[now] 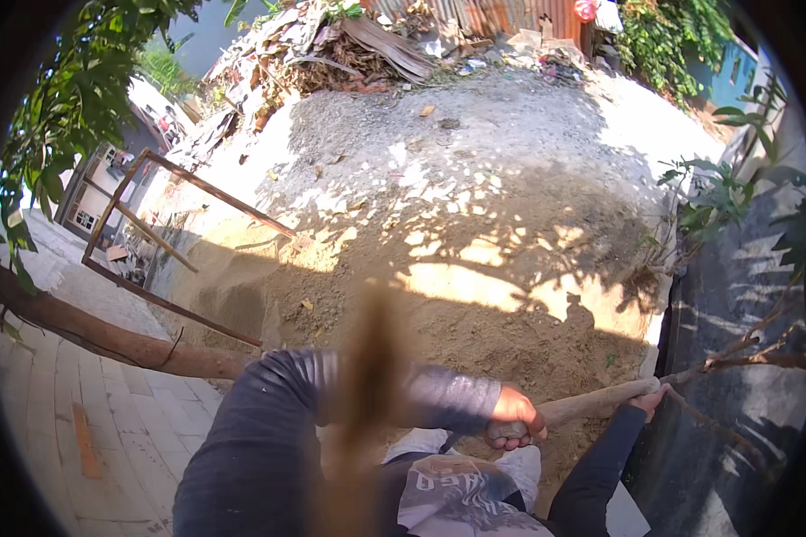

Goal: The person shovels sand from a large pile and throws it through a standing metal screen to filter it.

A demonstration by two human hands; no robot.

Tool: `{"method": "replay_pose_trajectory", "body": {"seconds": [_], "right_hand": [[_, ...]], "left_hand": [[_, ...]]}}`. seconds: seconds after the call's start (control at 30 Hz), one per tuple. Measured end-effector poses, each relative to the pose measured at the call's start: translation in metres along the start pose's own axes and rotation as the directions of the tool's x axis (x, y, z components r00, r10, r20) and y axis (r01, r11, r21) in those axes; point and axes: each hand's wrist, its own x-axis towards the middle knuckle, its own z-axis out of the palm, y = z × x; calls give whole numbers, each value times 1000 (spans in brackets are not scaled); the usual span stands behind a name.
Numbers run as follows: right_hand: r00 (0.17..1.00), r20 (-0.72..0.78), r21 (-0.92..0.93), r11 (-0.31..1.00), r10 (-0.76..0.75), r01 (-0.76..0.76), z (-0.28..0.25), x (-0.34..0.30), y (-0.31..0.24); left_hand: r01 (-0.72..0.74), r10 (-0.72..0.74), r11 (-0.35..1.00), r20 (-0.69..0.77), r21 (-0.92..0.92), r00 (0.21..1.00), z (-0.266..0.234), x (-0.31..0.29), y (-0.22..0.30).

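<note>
A thick, pale wooden tool handle point(600, 401) lies across in front of my body, rising slightly to the right. My left hand point(516, 417) wraps round its left end, the arm bent across my chest. Farther right, my right hand point(648, 401) grips the other visible end with the arm stretched out. The tool's head does not show, so its kind stays unknown. Beneath and beyond the handle spreads a heap of brown sandy soil point(475, 336). A blurred brown upright shape point(367, 394) close to the camera covers part of my left arm.
A tree branch point(107, 327) crosses at left, near a rusty rectangular frame point(215, 192) standing in the sand. Grey gravel point(376, 130) and a debris pile point(318, 54) lie farther back. Paving point(143, 430) is at left; a dark wall point(734, 295) and thin branches point(752, 349) border the right.
</note>
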Motion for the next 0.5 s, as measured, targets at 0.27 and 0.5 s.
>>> {"method": "replay_pose_trajectory", "body": {"seconds": [0.27, 0.5], "right_hand": [[816, 503, -83, 925, -283, 372, 365, -285, 150], [133, 814, -503, 800, 566, -328, 599, -728, 382]], "left_hand": [[-641, 620, 737, -163, -214, 767, -197, -269, -280], [-608, 523, 549, -803, 574, -286, -102, -536, -525]]}}
